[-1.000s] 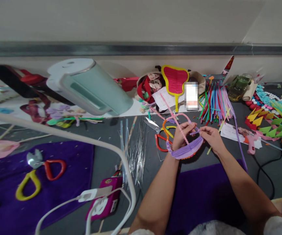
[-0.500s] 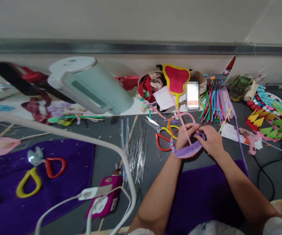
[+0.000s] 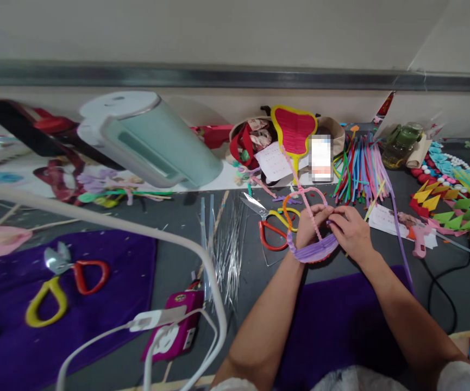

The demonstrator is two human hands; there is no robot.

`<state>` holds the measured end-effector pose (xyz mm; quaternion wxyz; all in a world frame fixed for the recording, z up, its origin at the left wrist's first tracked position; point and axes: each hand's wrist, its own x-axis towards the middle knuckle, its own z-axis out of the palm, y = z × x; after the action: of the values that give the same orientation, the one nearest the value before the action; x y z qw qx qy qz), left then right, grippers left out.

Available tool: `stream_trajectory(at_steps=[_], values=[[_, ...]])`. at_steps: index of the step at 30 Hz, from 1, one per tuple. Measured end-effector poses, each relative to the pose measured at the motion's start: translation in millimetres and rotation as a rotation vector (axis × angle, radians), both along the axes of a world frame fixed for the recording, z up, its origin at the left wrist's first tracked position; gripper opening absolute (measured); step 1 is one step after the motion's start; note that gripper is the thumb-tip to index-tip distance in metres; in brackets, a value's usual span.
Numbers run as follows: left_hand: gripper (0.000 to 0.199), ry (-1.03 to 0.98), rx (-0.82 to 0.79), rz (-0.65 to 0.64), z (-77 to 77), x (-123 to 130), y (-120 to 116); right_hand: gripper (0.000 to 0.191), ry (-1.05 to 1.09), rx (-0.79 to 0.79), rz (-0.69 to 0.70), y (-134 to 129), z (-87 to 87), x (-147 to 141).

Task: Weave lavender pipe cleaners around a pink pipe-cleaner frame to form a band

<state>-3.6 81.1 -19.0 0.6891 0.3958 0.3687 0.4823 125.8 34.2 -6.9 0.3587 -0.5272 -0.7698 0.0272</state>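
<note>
A fan-like frame of pipe cleaners [image 3: 315,251] has a purple wrapped lower part, an orange left edge and a pink stem and top. My left hand [image 3: 311,224] is behind it, fingers closed round its right side. My right hand [image 3: 349,231] pinches at the frame's right edge, close to the left fingertips, where a bit of purple shows. A long purple strand [image 3: 399,239] runs down the table to the right of my right hand. Beyond the frame stands a finished-looking red fan with yellow edging [image 3: 294,130].
Red-and-yellow scissors [image 3: 273,234] and silver wires [image 3: 232,252] lie left of my hands. Coloured pipe cleaners [image 3: 361,171], a green-lidded jar [image 3: 401,144] and a pink glue gun [image 3: 421,239] are to the right. A white cable [image 3: 149,231] crosses the left foreground.
The purple part of the frame has shifted slightly, and my right fingers have moved up and in toward my left fingertips. The view has shifted a little.
</note>
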Motion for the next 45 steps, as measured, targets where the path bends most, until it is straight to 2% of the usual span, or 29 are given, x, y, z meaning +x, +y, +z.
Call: stream_trajectory(at_steps=[2,5,10,12,15,17,23,29,36,45], values=[[0.032,-0.037,-0.034,-0.025,-1.6,1,0,0.017,0.061,0.004,-0.013,0,1.3,0],[0.035,-0.107,-0.087,-0.084,-7.4,3,0,0.015,0.277,-0.018,-0.082,1,1.6,1],[0.041,-0.129,-0.125,-0.342,-10.5,7,-4,0.019,0.681,-0.061,-0.315,12,-7.1,12],[0.049,-0.126,-0.084,-0.420,-5.8,10,-10,0.023,0.802,-0.044,-0.400,17,-11.8,17],[0.073,-0.147,0.012,-0.539,3.1,16,-21,0.026,0.931,0.005,-0.473,21,-14.9,21],[0.077,-0.184,0.020,-0.511,6.8,22,-25,0.026,0.968,0.043,-0.473,21,-13.7,20],[0.056,-0.254,-0.045,-0.242,5.6,31,-24,0.027,0.919,0.003,-0.391,17,-5.1,16],[0.044,-0.298,-0.074,-0.138,3.8,30,-21,0.025,0.765,0.088,-0.382,16,-0.9,19],[0.040,-0.334,-0.108,-0.122,4.2,27,-19,0.025,0.818,0.025,-0.401,16,0.8,18],[0.035,-0.331,-0.148,-0.157,6.1,22,-17,0.029,0.956,-0.061,-0.330,22,-5.2,25]])
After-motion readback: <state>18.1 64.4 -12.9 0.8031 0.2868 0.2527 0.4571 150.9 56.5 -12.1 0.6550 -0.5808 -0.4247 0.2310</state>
